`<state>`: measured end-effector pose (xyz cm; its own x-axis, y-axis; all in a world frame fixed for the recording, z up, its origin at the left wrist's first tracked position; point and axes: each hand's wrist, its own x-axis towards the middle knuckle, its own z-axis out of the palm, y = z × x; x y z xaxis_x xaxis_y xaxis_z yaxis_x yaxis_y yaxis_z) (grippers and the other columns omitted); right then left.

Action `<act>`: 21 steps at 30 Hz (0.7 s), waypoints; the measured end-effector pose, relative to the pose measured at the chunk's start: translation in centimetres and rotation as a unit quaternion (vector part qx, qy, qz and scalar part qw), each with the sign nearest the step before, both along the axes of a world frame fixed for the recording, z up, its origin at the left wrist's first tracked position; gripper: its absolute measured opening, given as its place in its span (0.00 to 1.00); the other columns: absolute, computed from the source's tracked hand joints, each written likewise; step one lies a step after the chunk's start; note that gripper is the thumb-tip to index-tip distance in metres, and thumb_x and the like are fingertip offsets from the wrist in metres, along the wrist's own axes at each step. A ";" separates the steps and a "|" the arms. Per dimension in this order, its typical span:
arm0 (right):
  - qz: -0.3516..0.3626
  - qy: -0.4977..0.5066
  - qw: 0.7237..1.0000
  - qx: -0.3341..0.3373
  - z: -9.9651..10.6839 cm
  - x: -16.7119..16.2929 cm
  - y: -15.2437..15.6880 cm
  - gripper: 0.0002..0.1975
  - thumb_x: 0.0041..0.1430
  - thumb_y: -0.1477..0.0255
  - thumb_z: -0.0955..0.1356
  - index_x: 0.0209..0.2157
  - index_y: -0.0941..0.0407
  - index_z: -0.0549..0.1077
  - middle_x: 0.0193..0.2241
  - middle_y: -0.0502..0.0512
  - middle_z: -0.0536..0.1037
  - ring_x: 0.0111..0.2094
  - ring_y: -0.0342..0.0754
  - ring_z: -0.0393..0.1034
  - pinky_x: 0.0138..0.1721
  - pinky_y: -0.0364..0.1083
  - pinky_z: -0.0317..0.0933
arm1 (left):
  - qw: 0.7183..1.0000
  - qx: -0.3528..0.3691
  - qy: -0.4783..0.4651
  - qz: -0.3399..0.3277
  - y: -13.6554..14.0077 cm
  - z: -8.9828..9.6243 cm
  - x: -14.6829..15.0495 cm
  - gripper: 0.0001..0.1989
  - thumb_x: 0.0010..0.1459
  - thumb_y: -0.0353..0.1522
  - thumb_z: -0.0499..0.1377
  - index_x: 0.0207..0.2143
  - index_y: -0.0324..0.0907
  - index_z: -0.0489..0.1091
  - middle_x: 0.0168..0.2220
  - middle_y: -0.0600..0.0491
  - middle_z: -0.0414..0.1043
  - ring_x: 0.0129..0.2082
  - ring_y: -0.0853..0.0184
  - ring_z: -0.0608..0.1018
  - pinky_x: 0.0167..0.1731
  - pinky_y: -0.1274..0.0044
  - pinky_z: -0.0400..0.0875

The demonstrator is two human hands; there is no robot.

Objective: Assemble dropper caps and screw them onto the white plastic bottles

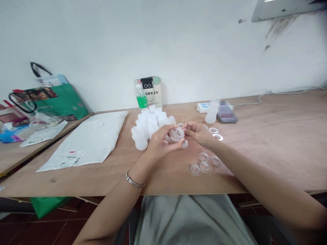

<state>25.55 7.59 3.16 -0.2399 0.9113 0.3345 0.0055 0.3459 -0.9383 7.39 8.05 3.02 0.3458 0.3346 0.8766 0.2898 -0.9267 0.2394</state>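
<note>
In front of me, my left hand (161, 141) is closed round a translucent ringed round plastic piece (177, 134), its open face toward me. The fingertips of my right hand (195, 132) pinch together at the right rim of that piece; what exactly lies between them is partly hidden. Just behind my left hand stands a cluster of several frosted white bottles (141, 140). White rings (218, 137) lie near my right hand, some of them hidden behind my fingers. Nearer me on the table are several clear plastic discs (203, 166).
A frosted bottle with a clear top (211, 114) stands beside a white box (203, 107) and a blurred-out object (226, 112). A green-labelled drink bottle (141, 98) and paper bag (154, 93) stand by the wall. At left lie a white mailing bag (89, 139) and green bag (63, 102).
</note>
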 end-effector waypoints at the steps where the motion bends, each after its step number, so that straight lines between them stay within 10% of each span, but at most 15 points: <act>1: 0.004 0.002 1.000 -0.001 0.0 0.0 0.0 0.19 0.44 0.56 0.74 0.23 0.56 0.68 0.18 0.47 0.72 0.20 0.40 0.65 0.24 0.42 0.60 | 1.000 -0.004 -0.001 -0.005 0.0 0.0 0.0 0.18 0.48 0.34 0.65 0.42 0.41 0.68 0.34 0.52 0.75 0.31 0.70 0.77 0.32 0.78 0.73; 13: -0.008 -0.021 1.000 0.004 1.2 2.1 -0.1 0.11 0.51 0.64 0.72 0.32 0.57 0.74 0.24 0.49 0.76 0.28 0.41 0.70 0.34 0.44 0.64 | 0.999 -0.026 0.043 0.021 0.3 0.3 -0.3 0.20 0.51 0.36 0.63 0.46 0.41 0.65 0.43 0.46 0.73 0.43 0.61 0.76 0.43 0.68 0.72; 21: 0.066 -0.338 0.939 0.027 1.8 1.6 -1.6 0.04 0.50 0.73 0.69 0.31 0.56 0.74 0.26 0.50 0.76 0.27 0.43 0.69 0.29 0.43 0.63 | 0.992 0.088 -0.088 0.029 0.0 1.1 -1.0 0.09 0.60 0.36 0.53 0.39 0.40 0.66 0.40 0.46 0.71 0.43 0.63 0.74 0.43 0.67 0.70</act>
<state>27.13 5.96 4.94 -0.5237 0.8447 0.1108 0.5461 0.4327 -0.7173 6.39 8.09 4.13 0.1660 0.1864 0.9684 0.3116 -0.9416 0.1278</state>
